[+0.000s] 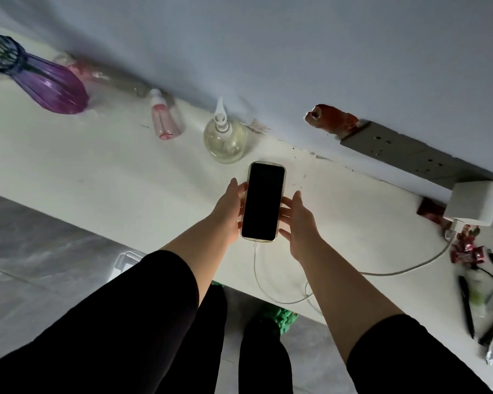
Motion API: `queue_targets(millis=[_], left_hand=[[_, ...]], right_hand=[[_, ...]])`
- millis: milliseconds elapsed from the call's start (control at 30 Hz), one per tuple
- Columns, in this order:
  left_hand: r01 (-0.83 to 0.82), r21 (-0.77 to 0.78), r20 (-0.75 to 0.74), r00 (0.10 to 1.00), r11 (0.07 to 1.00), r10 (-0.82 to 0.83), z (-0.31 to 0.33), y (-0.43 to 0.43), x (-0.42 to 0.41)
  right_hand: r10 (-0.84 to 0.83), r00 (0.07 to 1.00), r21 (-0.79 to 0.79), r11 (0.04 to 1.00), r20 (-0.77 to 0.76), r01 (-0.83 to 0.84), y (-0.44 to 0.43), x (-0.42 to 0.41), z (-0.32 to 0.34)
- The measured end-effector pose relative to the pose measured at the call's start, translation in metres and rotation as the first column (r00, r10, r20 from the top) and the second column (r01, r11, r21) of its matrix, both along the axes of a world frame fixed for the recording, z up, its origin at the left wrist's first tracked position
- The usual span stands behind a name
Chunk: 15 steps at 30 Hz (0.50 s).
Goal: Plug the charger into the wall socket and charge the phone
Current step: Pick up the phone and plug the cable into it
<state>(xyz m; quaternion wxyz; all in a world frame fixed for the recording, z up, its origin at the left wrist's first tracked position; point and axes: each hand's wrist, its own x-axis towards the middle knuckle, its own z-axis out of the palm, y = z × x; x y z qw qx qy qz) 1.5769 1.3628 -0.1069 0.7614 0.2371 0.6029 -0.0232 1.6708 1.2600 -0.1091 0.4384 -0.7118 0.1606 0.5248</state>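
A phone (264,201) with a dark screen and a pale case lies screen up over the white table (97,172). My left hand (229,211) holds its left edge, with fingers tucked under it. My right hand (299,223) touches its right edge with fingers spread. A white cable (268,294) is plugged into the phone's bottom end, loops over the table's front edge and runs right to a white charger block (473,203). The block sits in the right end of a grey wall socket strip (404,152).
A clear pump bottle (225,137) stands just behind the phone, with a pink bottle (165,120) and a purple vase (49,86) further left. Sweet wrappers (464,251), a pen (467,305), dark cables and packets clutter the table's right end. The grey floor lies below.
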Motion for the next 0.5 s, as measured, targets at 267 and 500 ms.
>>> queue_targets(millis=[267, 500], left_hand=[[0.113, 0.072, -0.002, 0.994, 0.991, -0.114, -0.005, -0.001, 0.006], [0.156, 0.097, -0.07, 0.986, 0.983, -0.15, -0.007, -0.006, 0.008]], right_hand=[[-0.078, 0.996, -0.077, 0.994, 0.035, 0.081, 0.004, -0.007, -0.011], [-0.108, 0.987, -0.085, 0.989, 0.117, 0.118, 0.005, -0.012, -0.014]])
